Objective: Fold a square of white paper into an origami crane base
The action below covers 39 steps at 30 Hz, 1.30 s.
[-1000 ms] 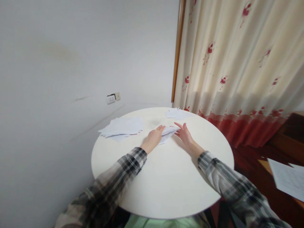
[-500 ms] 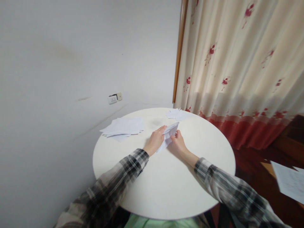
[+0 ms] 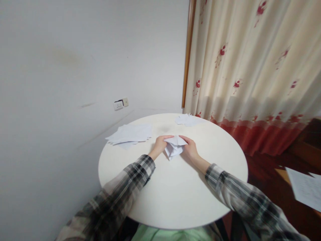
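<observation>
While a pale wall [image 3: 62, 83] with a faint brownish smudge fills the left side, a plaid sleeve [image 3: 112, 190] reaches up from the lower edge across the round white desk [image 3: 175, 197]; on the wall above the desk's far left side sit a white socket [image 3: 118, 106] and, touching or just beside it, a small beige plate [image 3: 125, 102]; below them, on the left part of the desk, lies a loose stack of white paper [image 3: 130, 132], its edges uneven; just right of the stack is the left hand [image 3: 159, 145], closed around the left side of a folded paper [image 3: 175, 147]; this paper is near the middle of the desk, between the two hands, its upper flap spread sideways and its lower part narrowing to a point toward the person; whether it touches the desktop I cannot tell; beyond it, near the far rim, lie some small paper pieces [image 3: 185, 119]; the right hand [image 3: 191, 149] grips the folded paper's right corner, its wrist coming out of the other plaid sleeve [image 3: 245, 190]; behind, a cream curtain [image 3: 253, 60] with red flowers hangs to a red hem; at the far right, written sheets [image 3: 303, 187] lie beside the desk.
</observation>
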Tool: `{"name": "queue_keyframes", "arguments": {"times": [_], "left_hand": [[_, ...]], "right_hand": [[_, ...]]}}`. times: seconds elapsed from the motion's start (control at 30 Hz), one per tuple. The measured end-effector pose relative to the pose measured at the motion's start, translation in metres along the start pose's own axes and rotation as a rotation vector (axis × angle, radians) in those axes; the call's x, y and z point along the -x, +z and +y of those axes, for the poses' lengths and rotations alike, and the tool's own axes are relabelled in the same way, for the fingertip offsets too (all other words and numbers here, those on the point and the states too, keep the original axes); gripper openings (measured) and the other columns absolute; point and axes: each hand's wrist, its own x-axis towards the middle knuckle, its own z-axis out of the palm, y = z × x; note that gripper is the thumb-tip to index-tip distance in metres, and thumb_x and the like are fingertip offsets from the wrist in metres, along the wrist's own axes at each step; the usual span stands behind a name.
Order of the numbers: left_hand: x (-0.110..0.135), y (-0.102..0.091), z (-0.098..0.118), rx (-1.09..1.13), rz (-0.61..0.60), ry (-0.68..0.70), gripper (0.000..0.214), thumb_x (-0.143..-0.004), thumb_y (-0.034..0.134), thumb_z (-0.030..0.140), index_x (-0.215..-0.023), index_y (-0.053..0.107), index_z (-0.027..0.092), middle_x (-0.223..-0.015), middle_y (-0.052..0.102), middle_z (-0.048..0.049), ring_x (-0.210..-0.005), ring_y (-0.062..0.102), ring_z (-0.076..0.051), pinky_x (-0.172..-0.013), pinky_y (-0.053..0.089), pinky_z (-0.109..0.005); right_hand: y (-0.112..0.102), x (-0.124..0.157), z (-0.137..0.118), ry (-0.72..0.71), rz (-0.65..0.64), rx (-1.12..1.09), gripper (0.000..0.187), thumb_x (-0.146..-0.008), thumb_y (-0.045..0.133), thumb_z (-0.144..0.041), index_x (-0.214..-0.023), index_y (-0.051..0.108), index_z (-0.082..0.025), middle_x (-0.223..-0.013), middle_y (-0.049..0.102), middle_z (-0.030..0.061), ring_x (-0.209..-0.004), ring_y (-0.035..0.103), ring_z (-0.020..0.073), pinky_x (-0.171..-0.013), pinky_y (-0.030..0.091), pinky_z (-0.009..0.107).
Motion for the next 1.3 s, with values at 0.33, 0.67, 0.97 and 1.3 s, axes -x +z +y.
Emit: {"name": "queue_keyframes", "arguments": {"times": [0.33, 0.67, 0.97, 1.3], "left_hand": [[0.006, 0.008, -0.002, 0.099, -0.021, -0.033, 0.047, -0.058, 0.040, -0.002, -0.094, 0.067, 0.013, -0.099, 0.066, -0.0047, -0.095, 0.060, -0.017, -0.092, 0.040, -0.030], [0.009, 0.007, -0.008, 0.256, -0.152, -0.152, 0.046, -0.067, 0.042, 0.004, -0.108, 0.060, 0.015, -0.100, 0.066, -0.0038, -0.085, 0.060, -0.015, -0.076, 0.046, -0.027], [0.010, 0.011, -0.007, 0.183, -0.193, -0.185, 0.034, -0.069, 0.047, 0.008, -0.097, 0.066, 0.011, -0.069, 0.068, -0.0014, -0.057, 0.057, -0.014, -0.058, 0.043, -0.024], [0.016, 0.012, -0.007, 0.019, -0.146, -0.041, 0.048, -0.065, 0.043, 0.001, -0.109, 0.060, 0.014, -0.105, 0.064, -0.0040, -0.086, 0.061, -0.018, -0.079, 0.046, -0.029]], "right_hand": [[-0.002, 0.001, -0.014, -0.039, 0.072, 0.199, 0.033, -0.063, 0.046, -0.012, -0.090, 0.066, -0.016, -0.090, 0.069, 0.0060, -0.082, 0.062, 0.0197, -0.079, 0.046, 0.032], [-0.011, -0.006, -0.010, -0.031, 0.036, 0.274, 0.026, -0.067, 0.048, -0.017, -0.084, 0.068, -0.016, -0.085, 0.069, 0.0054, -0.079, 0.061, 0.0189, -0.074, 0.045, 0.029], [-0.013, -0.010, 0.001, 0.035, -0.024, 0.429, 0.017, -0.065, 0.052, -0.020, -0.068, 0.068, -0.015, -0.065, 0.067, 0.0047, -0.057, 0.056, 0.0155, -0.052, 0.037, 0.023], [-0.016, -0.012, -0.002, 0.051, 0.014, 0.359, 0.016, -0.064, 0.056, -0.025, -0.070, 0.069, -0.016, -0.070, 0.069, 0.0066, -0.063, 0.060, 0.0191, -0.057, 0.041, 0.025]]}}
